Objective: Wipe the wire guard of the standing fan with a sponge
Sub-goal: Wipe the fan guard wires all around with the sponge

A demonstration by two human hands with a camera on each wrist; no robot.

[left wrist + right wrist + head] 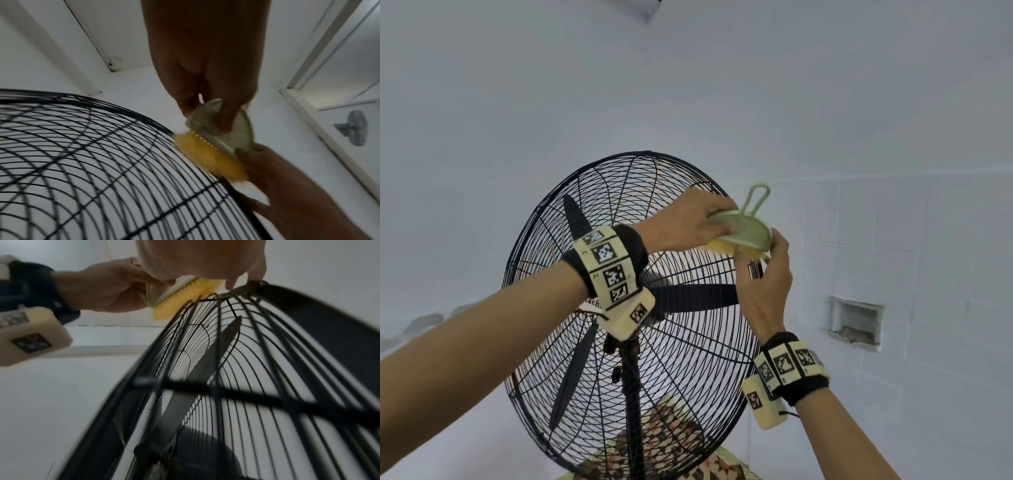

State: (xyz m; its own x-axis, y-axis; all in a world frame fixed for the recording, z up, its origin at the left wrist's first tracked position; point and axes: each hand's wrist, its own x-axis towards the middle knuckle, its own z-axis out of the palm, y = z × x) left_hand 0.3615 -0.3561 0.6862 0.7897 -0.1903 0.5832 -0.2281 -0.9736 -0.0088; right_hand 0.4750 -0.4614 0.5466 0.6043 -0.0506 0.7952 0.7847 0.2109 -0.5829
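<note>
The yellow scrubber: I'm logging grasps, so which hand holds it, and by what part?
The left hand grips the scrubber by its pale green plastic back. The right hand touches its end and the wire guard rim.

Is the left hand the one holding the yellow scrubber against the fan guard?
Yes: the left hand grips the scrubber by its green top against the guard.

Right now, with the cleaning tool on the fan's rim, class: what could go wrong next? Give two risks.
1. The left hand grips only the pale green holder from above; the yellow pad sits at the very edge of the wire guard, so a hard stroke could slip off the rim.
2. The right hand has its fingers at the guard's wires, next to the pad; they could get pinched or scraped.
</note>
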